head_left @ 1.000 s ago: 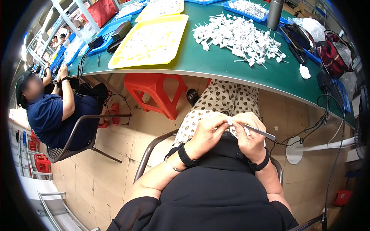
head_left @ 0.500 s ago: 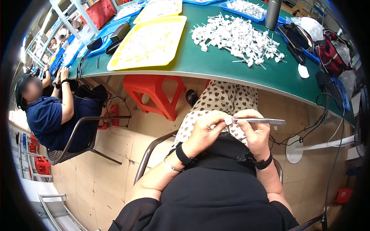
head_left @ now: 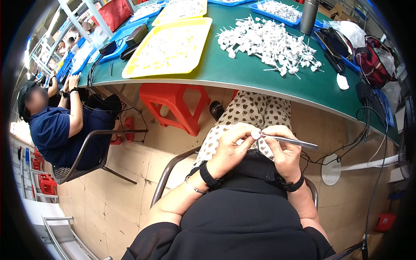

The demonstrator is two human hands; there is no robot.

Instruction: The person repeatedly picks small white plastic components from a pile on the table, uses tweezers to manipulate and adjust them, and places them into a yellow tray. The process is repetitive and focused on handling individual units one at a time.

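Note:
Above my lap, my left hand (head_left: 234, 145) pinches a small white part (head_left: 255, 135) between thumb and fingertips. My right hand (head_left: 284, 149) is closed on metal tweezers (head_left: 294, 141), whose back end sticks out to the right. The tweezers' tip meets the white part; the exact contact is too small to make out. On the green table (head_left: 225, 71) ahead lies a loose pile of white plastic parts with thin stems (head_left: 271, 45). Left of that pile, a yellow tray (head_left: 197, 60) holds many small white pieces.
A red stool (head_left: 173, 104) stands under the table. Blue trays (head_left: 281, 19), a dark cylinder (head_left: 309, 17) and a dark red bag (head_left: 373, 60) line the far and right side. Cables (head_left: 366, 108) hang at right. A co-worker (head_left: 56, 125) sits at left.
The tweezers' back end has tilted downward, and my right hand has turned slightly with it. My left hand keeps its pinch on the white part, almost in place.

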